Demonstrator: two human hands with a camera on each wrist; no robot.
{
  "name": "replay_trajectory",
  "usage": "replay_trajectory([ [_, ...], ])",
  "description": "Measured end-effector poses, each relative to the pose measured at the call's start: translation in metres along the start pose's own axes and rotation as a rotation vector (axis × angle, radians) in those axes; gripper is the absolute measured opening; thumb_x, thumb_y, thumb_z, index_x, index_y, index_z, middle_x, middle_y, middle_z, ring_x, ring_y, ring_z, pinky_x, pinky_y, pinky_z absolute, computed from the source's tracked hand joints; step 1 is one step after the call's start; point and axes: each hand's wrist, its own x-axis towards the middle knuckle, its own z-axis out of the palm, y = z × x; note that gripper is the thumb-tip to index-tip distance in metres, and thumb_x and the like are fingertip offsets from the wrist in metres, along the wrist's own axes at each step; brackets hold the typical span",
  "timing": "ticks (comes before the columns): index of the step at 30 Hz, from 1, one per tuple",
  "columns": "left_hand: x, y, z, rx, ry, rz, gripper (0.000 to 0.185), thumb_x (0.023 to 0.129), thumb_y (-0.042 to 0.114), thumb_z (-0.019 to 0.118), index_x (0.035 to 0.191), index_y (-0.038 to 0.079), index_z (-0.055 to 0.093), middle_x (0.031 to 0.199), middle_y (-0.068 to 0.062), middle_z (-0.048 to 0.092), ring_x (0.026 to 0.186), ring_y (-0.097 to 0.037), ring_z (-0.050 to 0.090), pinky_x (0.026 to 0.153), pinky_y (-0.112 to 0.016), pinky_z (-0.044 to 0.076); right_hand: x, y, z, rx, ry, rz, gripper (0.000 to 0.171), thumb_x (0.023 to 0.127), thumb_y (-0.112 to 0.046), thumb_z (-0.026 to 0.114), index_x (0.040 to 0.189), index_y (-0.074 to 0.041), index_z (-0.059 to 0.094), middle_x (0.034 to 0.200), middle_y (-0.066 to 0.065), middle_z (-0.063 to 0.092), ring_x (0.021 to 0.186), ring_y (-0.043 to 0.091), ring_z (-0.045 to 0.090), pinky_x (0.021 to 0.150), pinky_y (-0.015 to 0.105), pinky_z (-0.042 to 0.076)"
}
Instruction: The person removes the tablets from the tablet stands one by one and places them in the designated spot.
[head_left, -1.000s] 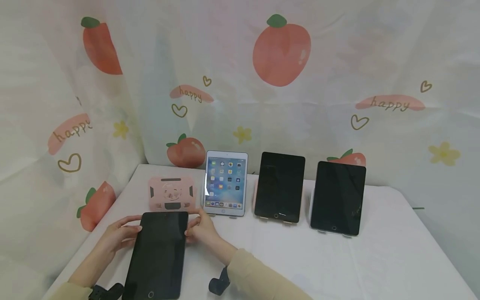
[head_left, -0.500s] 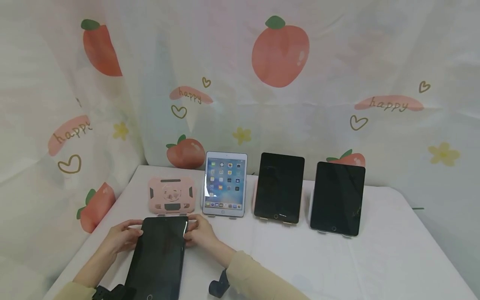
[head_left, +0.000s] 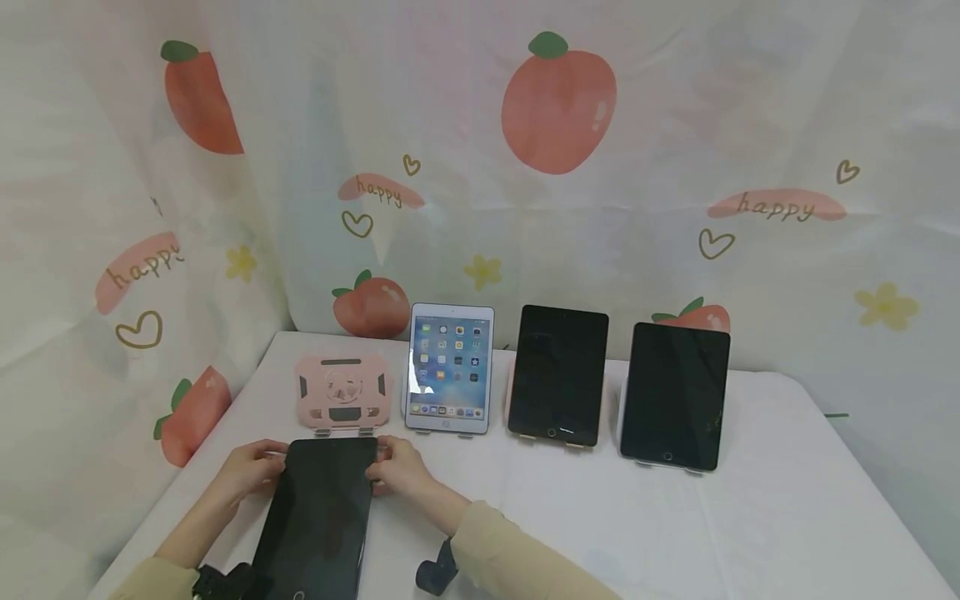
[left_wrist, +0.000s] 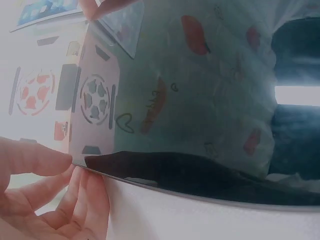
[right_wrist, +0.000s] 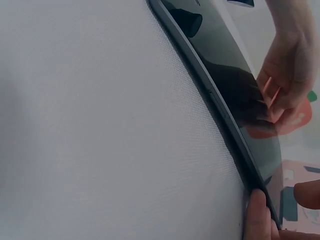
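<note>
A black-screened tablet [head_left: 318,517] lies at the near left of the white table, its home button toward me. Its far left corner is pinched by my left hand [head_left: 251,472], thumb on top and fingers below, as the left wrist view shows. My right hand [head_left: 405,471] grips the far right corner; in the right wrist view its fingertips [right_wrist: 257,202] press the tablet's edge. Right behind the tablet stands a pink tablet stand [head_left: 311,410] with cut-outs, holding nothing. The glossy screen mirrors the stand and the curtain in the left wrist view.
To the right, three tablets lean on stands in a row: a white one with a lit screen [head_left: 450,367], a black one [head_left: 558,375] and another black one [head_left: 675,396]. Behind the white table [head_left: 787,500] hangs a fruit-printed curtain [head_left: 637,250].
Both hands have drawn the tablet slightly toward me and lower, keeping their grip. The stand's bottom hooks now show above its far edge. The tablets on the right stay put.
</note>
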Motion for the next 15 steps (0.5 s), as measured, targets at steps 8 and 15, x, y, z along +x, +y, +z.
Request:
replay_trajectory([
  [8,-0.0003,0.0014,0.0021,0.012,-0.010,0.000,0.038,0.088,0.005,0.050,0.118,-0.018,0.053,0.101,-0.029,0.066,0.077,-0.016,0.065,0.071,-0.034,0.057,0.0030,0.0016,-0.0008,-0.045,-0.012,0.011,0.059,0.079,0.004,0.059,0.136,0.010,0.044,0.090,0.009,0.052,0.077,0.021,0.063,0.068,0.033,0.060],
  [15,-0.0023,0.0019,0.0034,0.004,-0.003,0.000,0.041,0.092,0.009,0.052,0.122,-0.018,0.051,0.107,-0.032,0.065,0.079,-0.018,0.066,0.072,-0.034,0.058,0.0059,0.0031,-0.0021,-0.024,-0.018,0.029,0.058,0.079,0.005,0.057,0.136,0.008,0.046,0.099,0.013,0.051,0.083,0.027,0.065,0.069,0.035,0.060],
])
